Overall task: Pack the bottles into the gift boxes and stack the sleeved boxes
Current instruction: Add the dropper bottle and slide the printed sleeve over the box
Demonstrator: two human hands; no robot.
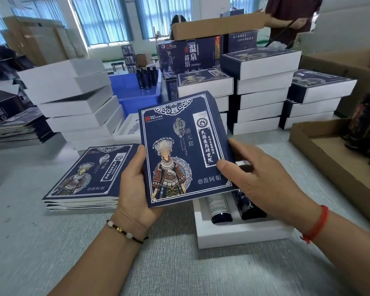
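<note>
Item 1. Flat navy-blue printed cardboard sleeve (185, 149) with white border and costumed figure: held above the table at frame centre, tilted.
Left hand (135, 186): grips the sleeve's lower left edge, thumb on the printed face, fingers curled behind.
Right hand (254, 178): holds the sleeve's right edge, thumb on the face, remaining fingers loosely bent beyond the edge.

Item 2. Open white rectangular gift box (239, 233): on the grey table (179, 263) at 5 o'clock of the sleeve, partly under it. Two dark blue bottles (219, 210) lie side by side in it.

Item 3. Stack of flat navy sleeves (88, 178): at 9 o'clock, on the table.

Item 4. Stacks of sleeved white boxes (263, 88): at 1 to 2 o'clock.

Item 5. Unsleeved white boxes piled (73, 99): at 10 o'clock.

Item 6. Blue plastic crate (137, 88) holding upright dark bottles: at 12 o'clock.

Item 7. Brown cardboard tray (329, 150) with dark bottles: at 3 o'clock.
</note>
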